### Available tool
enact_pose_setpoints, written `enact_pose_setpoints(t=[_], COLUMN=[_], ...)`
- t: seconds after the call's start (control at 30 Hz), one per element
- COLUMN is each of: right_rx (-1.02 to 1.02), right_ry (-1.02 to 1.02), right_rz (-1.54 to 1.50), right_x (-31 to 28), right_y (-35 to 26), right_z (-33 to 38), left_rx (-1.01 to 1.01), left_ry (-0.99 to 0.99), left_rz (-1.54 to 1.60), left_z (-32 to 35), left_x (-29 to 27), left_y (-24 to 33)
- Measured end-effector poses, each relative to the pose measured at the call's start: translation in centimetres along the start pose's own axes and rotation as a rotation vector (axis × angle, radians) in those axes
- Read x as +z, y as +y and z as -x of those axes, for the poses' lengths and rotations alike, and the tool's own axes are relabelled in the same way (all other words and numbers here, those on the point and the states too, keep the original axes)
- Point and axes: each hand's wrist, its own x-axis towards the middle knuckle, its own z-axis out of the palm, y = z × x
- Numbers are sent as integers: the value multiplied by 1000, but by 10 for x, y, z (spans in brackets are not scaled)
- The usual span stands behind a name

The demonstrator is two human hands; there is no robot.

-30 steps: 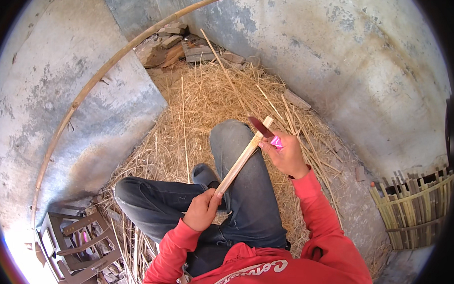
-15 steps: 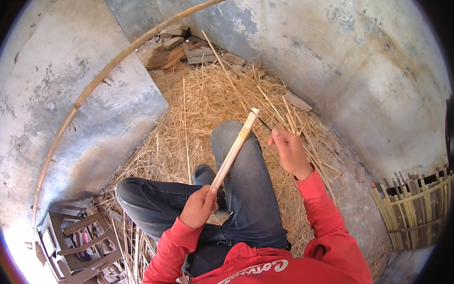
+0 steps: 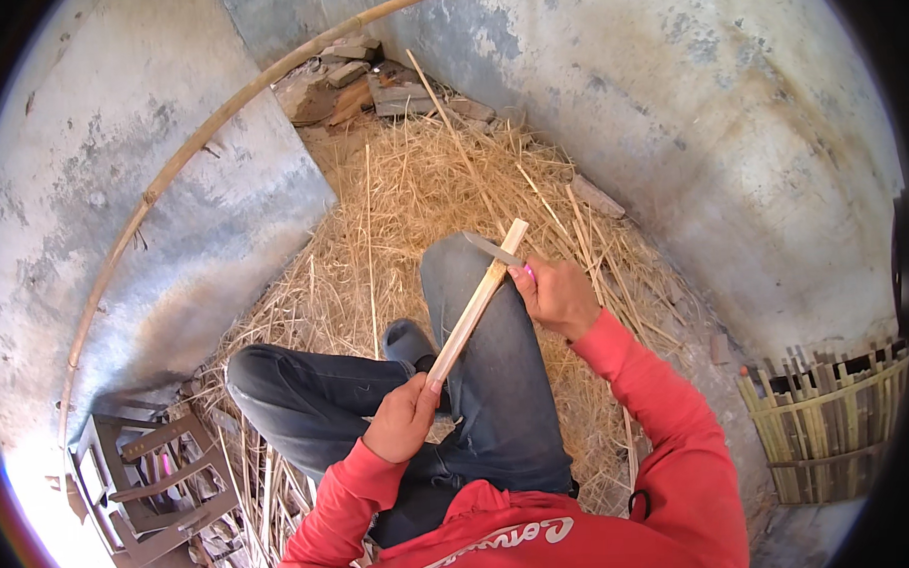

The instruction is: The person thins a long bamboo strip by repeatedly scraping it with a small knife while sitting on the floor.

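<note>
My left hand (image 3: pixel 401 420) is closed around the lower end of a pale split bamboo strip (image 3: pixel 468 319). The strip slants up and away to the right, passing over my raised right knee in dark jeans. My right hand (image 3: pixel 558 294) grips a knife (image 3: pixel 493 250) by its handle, of which a bit of pink shows at the fist. The blade points to the left and lies across the strip near its far end. Whether the edge bites into the strip I cannot tell.
Straw-like shavings (image 3: pixel 402 201) cover the floor, with long thin bamboo sticks among them. A wooden chair frame (image 3: pixel 161 485) lies at lower left, a slatted bamboo basket (image 3: pixel 825 421) stands at right. A long curved pole (image 3: pixel 170 174) leans by the walls; bricks (image 3: pixel 352 62) fill the far corner.
My right hand has moved left and turned, bringing the knife blade across the strip. The strip has shifted slightly right; my left hand keeps its hold.
</note>
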Motion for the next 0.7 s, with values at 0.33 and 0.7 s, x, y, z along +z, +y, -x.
enact_pose_setpoints(t=[0.33, 0.7], right_rx=[164, 91], right_ry=[387, -17], right_rz=[49, -151], right_x=[-29, -16], right_y=[134, -7], right_z=[-33, 5], left_rx=[-208, 34], left_ry=[-157, 99], left_rz=[45, -210], left_z=[41, 6], left_x=[1, 6], left_y=[-2, 19])
